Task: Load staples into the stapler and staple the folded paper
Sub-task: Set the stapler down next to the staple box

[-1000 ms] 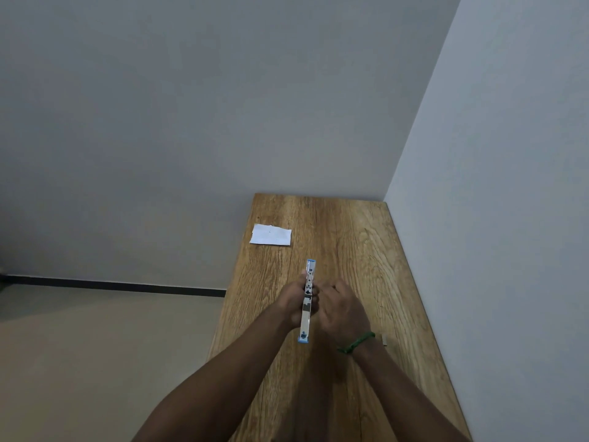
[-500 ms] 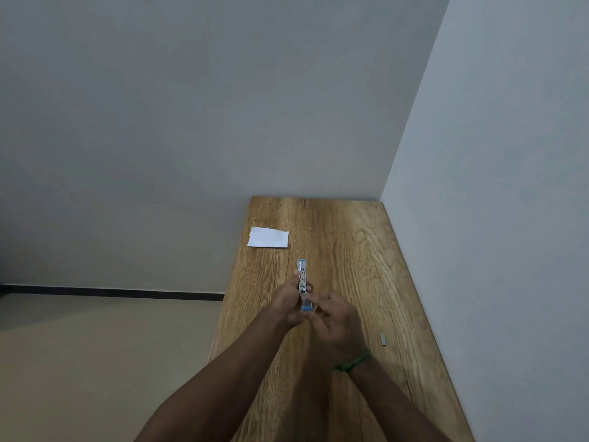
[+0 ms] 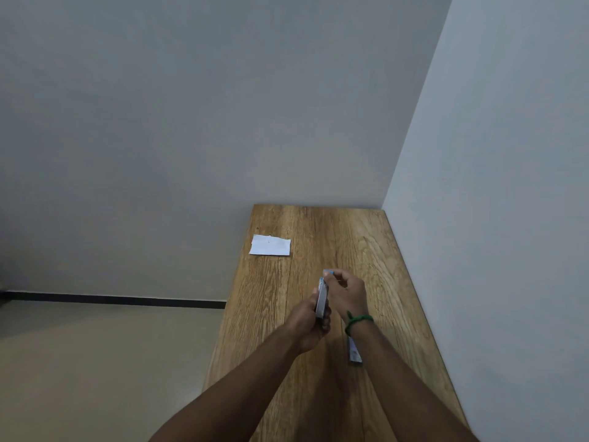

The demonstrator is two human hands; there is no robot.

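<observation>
Above the middle of the wooden table point(image 3: 376, 260) I hold a small silver stapler point(image 3: 322, 298) with a blue tip, seen edge-on. My left hand point(image 3: 307, 323) grips its near end from the left. My right hand point(image 3: 345, 290), with a green band on the wrist, pinches its far, blue end from the right. A strip of staples point(image 3: 353, 352) lies on the table just under my right wrist. The folded white paper point(image 3: 270, 245) lies flat near the table's far left edge, well apart from both hands.
The table stands in a corner: a grey wall runs along its far end and a white wall point(image 3: 497, 250) along its right side. Its left edge drops to a beige floor point(image 3: 95, 362).
My right hand has moved from the stapler's near end up to its far blue tip. The stapler has tilted slightly, and the staple strip now shows beside my right wrist.
</observation>
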